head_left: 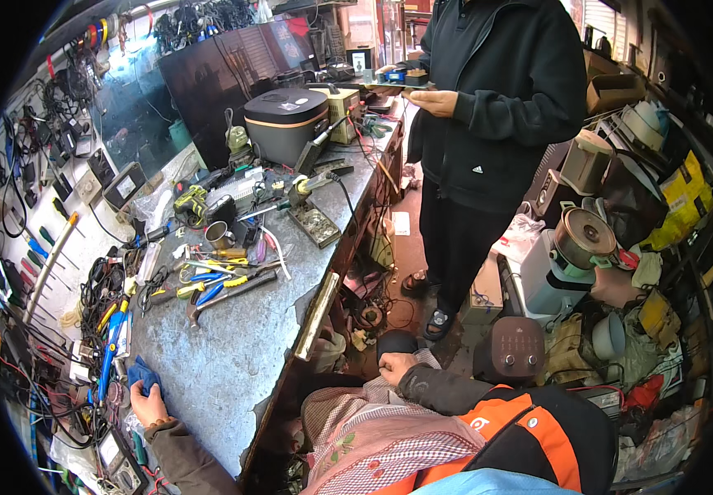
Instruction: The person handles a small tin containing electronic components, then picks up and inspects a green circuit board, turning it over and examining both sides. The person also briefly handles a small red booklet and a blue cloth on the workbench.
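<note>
On the near left of the workbench [208,371], my left hand [150,406] has its fingers closed on a crumpled blue cloth [143,374], pressed against the worn top. My right hand [397,367] rests over my knee beside the bench, fingers curled in, with nothing visible in it. A checked apron [389,441] covers my lap under the right forearm. Farther up the bench lie a hammer [237,289] and several yellow-and-blue hand tools [208,285], out of reach of both hands. A metal cup [219,236] stands just behind them.
Cables and screwdrivers [39,256] crowd the left side. Toward the back of the bench stand a dark rice cooker [286,124] and a beige power unit [340,107]. Across the bench corner a person [496,124] in black holds a small board-like item. Appliances and a pot [585,235] are piled right.
</note>
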`<state>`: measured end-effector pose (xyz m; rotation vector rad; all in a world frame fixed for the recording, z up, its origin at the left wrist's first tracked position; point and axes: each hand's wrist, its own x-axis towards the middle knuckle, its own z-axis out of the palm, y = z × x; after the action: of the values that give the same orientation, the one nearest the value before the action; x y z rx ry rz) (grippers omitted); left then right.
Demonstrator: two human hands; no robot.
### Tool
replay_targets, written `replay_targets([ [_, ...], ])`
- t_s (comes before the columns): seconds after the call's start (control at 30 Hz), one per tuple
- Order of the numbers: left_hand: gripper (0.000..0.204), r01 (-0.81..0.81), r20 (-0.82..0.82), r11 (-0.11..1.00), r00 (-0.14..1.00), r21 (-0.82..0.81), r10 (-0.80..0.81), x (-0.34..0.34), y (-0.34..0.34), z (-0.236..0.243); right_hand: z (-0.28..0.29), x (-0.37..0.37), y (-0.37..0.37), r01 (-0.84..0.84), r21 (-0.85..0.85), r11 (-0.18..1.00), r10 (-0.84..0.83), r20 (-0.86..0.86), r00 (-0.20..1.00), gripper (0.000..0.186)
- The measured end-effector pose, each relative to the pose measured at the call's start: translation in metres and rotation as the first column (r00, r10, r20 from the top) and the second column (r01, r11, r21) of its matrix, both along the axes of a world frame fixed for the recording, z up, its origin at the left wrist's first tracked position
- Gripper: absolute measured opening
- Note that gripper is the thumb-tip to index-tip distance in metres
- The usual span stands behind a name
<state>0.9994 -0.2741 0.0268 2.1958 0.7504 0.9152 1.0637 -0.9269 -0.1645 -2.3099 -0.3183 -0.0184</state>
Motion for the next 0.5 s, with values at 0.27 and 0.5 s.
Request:
replay_targets([
  [0.27, 0.035, 0.010, -0.002, 1.000, 1.000, 0.012, -0.010, 0.001, -0.005, 0.004, 0.000, -0.001, 0.000, 0.006, 0.005, 1.000, -0.006, 0.035, 0.999, 0.018],
  [0.5, 0.043, -0.005, -0.015, 1.000, 1.000, 0.029, 0.006, -0.001, 0.008, -0.007, -0.005, 0.001, 0.002, 0.000, 0.006, 1.000, 0.000, 0.062, 0.998, 0.016],
])
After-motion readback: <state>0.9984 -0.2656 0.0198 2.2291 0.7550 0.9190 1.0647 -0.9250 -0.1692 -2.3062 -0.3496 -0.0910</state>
